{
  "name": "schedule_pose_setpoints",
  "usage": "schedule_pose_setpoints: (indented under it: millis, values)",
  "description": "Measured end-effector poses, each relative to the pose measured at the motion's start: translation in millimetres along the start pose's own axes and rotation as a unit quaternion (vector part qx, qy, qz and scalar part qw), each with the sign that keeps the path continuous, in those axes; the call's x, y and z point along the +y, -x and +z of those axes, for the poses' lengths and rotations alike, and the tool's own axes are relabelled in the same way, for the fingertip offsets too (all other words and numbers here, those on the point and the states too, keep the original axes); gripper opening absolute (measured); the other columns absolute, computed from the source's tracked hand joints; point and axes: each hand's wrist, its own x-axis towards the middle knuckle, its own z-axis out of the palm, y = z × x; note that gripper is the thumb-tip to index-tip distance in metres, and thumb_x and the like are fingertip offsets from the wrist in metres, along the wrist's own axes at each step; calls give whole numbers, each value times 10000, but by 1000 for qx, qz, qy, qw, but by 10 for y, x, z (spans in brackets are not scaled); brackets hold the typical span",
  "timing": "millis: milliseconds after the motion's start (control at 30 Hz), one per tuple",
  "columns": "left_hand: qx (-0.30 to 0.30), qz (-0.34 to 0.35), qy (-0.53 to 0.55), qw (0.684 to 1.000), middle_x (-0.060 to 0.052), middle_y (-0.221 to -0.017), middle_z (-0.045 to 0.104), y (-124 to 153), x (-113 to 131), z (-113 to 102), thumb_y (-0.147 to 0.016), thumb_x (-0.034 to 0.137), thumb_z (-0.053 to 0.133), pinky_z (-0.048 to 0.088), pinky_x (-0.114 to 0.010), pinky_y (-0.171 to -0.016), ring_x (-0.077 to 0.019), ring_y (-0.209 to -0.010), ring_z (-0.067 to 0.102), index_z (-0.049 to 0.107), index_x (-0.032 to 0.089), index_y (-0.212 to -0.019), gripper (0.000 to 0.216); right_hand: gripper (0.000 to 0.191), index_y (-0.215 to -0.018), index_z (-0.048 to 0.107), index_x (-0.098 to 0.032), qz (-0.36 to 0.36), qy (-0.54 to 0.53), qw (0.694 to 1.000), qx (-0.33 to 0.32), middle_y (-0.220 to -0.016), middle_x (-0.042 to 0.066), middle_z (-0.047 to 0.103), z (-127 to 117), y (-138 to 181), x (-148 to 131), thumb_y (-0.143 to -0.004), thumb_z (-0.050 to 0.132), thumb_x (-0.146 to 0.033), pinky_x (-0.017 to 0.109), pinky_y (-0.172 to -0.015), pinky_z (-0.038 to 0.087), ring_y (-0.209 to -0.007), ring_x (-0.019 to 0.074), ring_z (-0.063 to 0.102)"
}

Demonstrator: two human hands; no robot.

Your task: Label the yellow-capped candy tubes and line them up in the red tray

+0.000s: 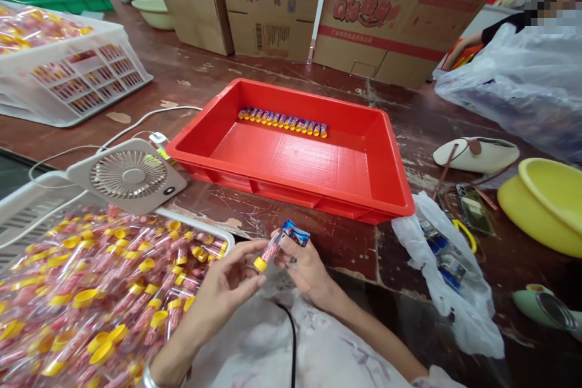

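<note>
Holding the tube steady helps: right fingers pinch it with blue wrappers; left fingers curve loosely, parted, beside it, contact unclear.

Hands close together, fingertips nearly meeting at the tabletop's near edge. Left hand: thumb and index spread in a loose C, palm turned inward. Right hand: grip closed, thumb on top, fingers curled under. Left forearm and right forearm bare, angled inward from both sides.
</note>
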Motion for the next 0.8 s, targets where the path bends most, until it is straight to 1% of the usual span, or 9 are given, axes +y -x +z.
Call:
schedule_pose_setpoints:
  millis: [67, 233, 333, 433, 500, 567, 633, 733, 800]
  values:
    - [-12, -35, 53, 998, -70, -1179, 708, 10, -19, -26, -832, 349, 719, 519, -272, -805, -226, -1019, 656, 668, 260, -1241, 422, 338, -890, 742, -155, 25, -31, 999, -14, -573, -53, 482, -13, -1, 0, -668, 866, -378, 201, -470, 320, -498, 68, 313]
    - [49, -78, 142, 986, -74, -1116, 763, -27, -34, 46, -786, 339, 767, 529, -273, -845, -232, -1024, 679, 755, 218, -1111, 347, 379, -948, 749, -145, 48, -56, 997, -32, -560, -56, 469, -7, 2, -1, -657, 870, -355, 192, -469, 323, -500, 67, 310]
    - [71, -98, 200, 972, -85, -1075, 779, -56, -6, 126, -735, 334, 806, 557, -290, -830, -224, -952, 708, 775, 200, -1063, 355, 383, -959, 750, -149, 47, -55, 997, -29, -550, -59, 473, 8, 6, -19, -656, 865, -354, 187, -468, 329, -496, 66, 317]
    - [73, -117, 245, 960, -89, -979, 794, -79, -4, 176, -686, 326, 841, 581, -301, -801, -214, -873, 729, 781, 188, -1042, 386, 396, -950, 745, -156, 53, -37, 997, -32, -560, -49, 516, 26, 10, -21, -646, 861, -382, 196, -449, 320, -477, 68, 337]
    - [83, -112, 247, 959, -86, -928, 795, -96, -23, 189, -676, 321, 848, 588, -300, -778, -202, -817, 731, 787, 178, -997, 356, 414, -943, 739, -157, 62, -25, 997, -39, -611, -23, 577, 47, 17, -8, -628, 866, -395, 204, -447, 320, -487, 77, 383]
    - [104, -93, 229, 963, -74, -876, 792, -108, -45, 190, -689, 324, 836, 590, -306, -749, -191, -753, 723, 788, 181, -950, 302, 425, -949, 731, -157, 68, -27, 997, -37, -665, -7, 603, 74, 28, 12, -623, 874, -390, 202, -457, 323, -508, 78, 400]
    - [145, -57, 170, 973, -57, -844, 785, -109, -53, 183, -709, 317, 814, 583, -304, -736, -187, -735, 713, 787, 195, -915, 241, 395, -926, 720, -159, 64, -40, 997, -24, -651, -26, 564, 103, 45, 32, -638, 878, -379, 193, -468, 322, -506, 64, 357]
    - [216, 35, 19, 976, -41, -874, 768, -83, -34, 175, -750, 272, 759, 559, -282, -775, -190, -820, 696, 791, 217, -873, 139, 319, -789, 677, -169, 51, -63, 997, 3, -586, -68, 453, 138, 70, 47, -654, 883, -372, 184, -475, 320, -496, 55, 292]
    - [233, 83, -45, 968, -37, -915, 754, -63, -19, 176, -785, 250, 715, 542, -275, -816, -190, -886, 681, 789, 228, -874, 118, 315, -747, 655, -172, 46, -66, 997, 17, -593, -69, 451, 152, 79, 43, -647, 890, -356, 185, -477, 326, -499, 56, 302]
